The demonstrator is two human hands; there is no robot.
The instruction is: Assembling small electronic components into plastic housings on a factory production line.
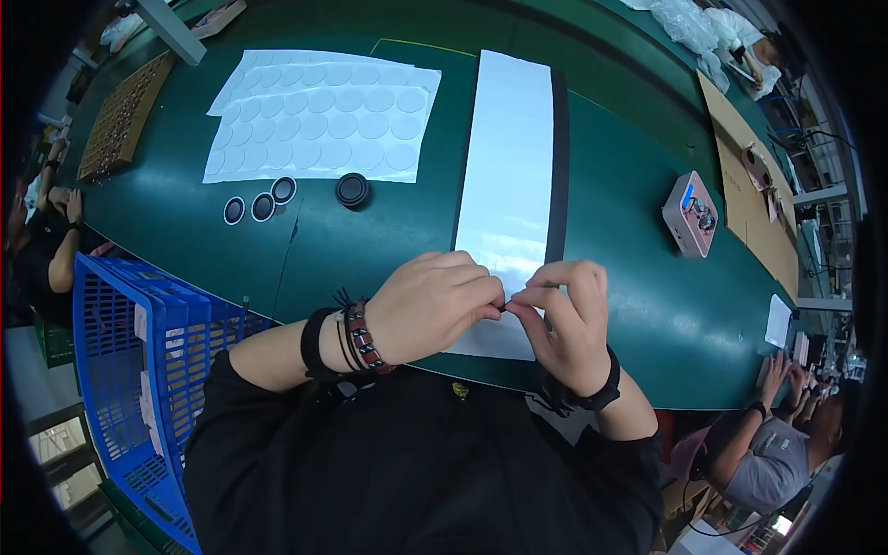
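My left hand (442, 301) and my right hand (566, 319) meet fingertip to fingertip above the near part of a long white sheet (509, 148). Both are pinched closed on a tiny dark piece between them, too small to name. Beneath the white sheet, a black strip (558, 166) shows along its right edge. To the left lie overlapping white sheets with rows of round stickers (314, 125). Just in front of those sheets are a black round part (352, 191) and three black discs with pale rims (263, 206).
A pinkish box (690, 215) with small parts stands right on the green table (629, 277). A blue crate (129, 370) is by my left side. A cardboard tray (125, 116) sits far left, cardboard sheets (754, 194) far right. Other people work at both sides and far right.
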